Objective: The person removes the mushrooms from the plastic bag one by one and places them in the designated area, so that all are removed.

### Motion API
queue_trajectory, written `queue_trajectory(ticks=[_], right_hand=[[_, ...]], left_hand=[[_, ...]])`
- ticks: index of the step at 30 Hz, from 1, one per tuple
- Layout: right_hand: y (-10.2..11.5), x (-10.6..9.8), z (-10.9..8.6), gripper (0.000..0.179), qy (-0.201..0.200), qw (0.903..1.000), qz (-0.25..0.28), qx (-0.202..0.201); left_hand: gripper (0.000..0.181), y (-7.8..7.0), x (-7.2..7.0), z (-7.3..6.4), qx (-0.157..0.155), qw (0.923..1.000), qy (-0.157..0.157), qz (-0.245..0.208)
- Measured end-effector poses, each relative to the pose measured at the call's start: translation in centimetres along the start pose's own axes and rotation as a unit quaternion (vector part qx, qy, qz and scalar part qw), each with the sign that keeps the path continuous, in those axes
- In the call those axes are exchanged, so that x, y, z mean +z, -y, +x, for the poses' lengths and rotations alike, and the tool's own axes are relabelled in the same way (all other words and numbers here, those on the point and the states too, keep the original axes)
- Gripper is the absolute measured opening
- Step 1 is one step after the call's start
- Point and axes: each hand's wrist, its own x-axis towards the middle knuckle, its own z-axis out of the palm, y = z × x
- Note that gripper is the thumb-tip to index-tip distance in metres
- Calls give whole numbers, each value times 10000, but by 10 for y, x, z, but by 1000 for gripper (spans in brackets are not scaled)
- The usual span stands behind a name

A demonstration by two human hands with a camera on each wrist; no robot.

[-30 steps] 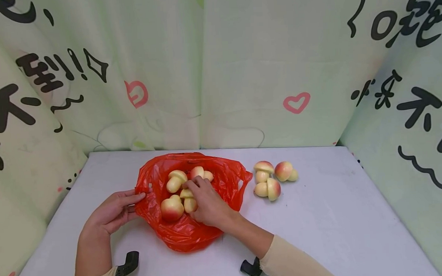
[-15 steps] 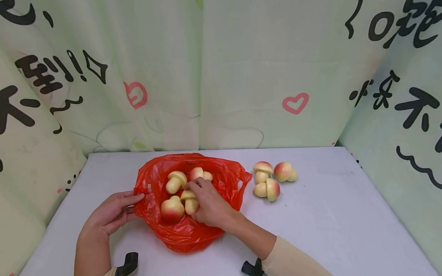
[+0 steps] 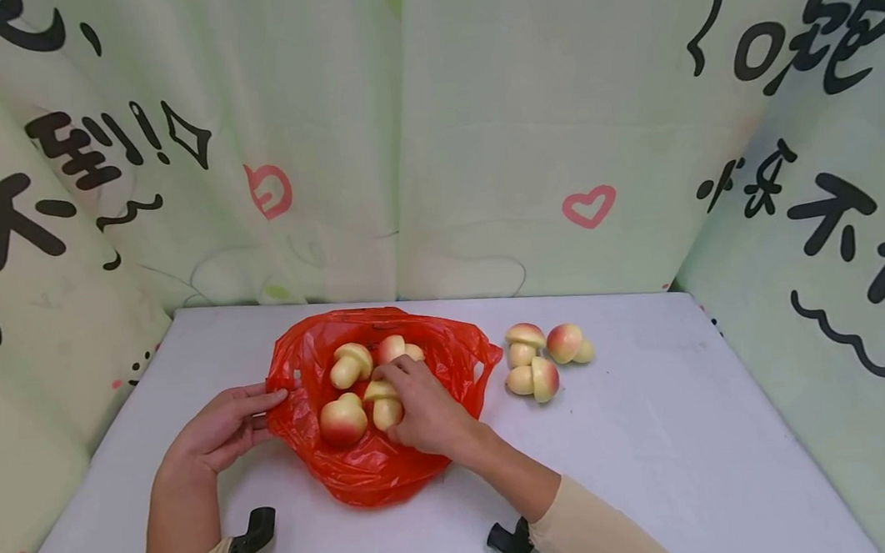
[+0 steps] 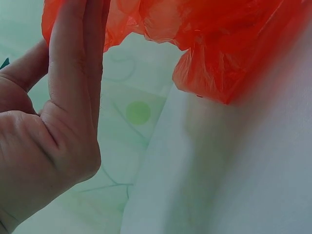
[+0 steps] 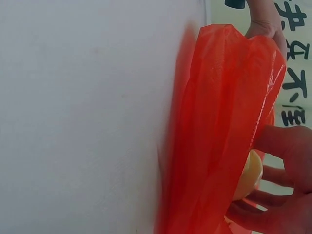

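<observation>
A red plastic bag (image 3: 378, 480) lies with its mouth spread wide. Its left rim is pinched between the thumb and fingers of my left hand (image 3: 225, 426), which in the left wrist view (image 4: 68, 92) has long, nearly straight fingers along the plastic. My right hand (image 3: 427, 407) reaches into the bag and grips a pale yellow toy mushroom (image 3: 386, 409); in the right wrist view the fingers curl about the mushroom (image 5: 249, 178) behind the bag's side. Also inside are a yellow mushroom (image 3: 351, 365), a red-capped one (image 3: 342, 421) and another (image 3: 391, 348) partly behind the right hand.
On the white table (image 3: 647, 449), right of the bag, three more toy mushrooms with red-and-yellow caps lie close together: one at the back left (image 3: 524, 339), one at the right (image 3: 569, 343) and one in front (image 3: 535, 380). A printed pale green curtain (image 3: 480, 141) surrounds the table.
My right hand has shifted slightly to the right with the mushroom in its fingers. The left hand keeps its hold on the bag's rim, and the other mushrooms stay in place.
</observation>
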Motion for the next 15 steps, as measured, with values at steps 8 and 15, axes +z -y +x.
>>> queue_trajectory(ticks=[8, 15], right_hand=[[-3, -6, -2, 66, -16, 9999, 75, -82], [-3, -13, -3, 69, 11, 9998, 209, 36]], left_hand=[[18, 1, -1, 0, 18, 10000, 35, -5], [17, 1, -1, 1, -24, 10000, 19, -54]])
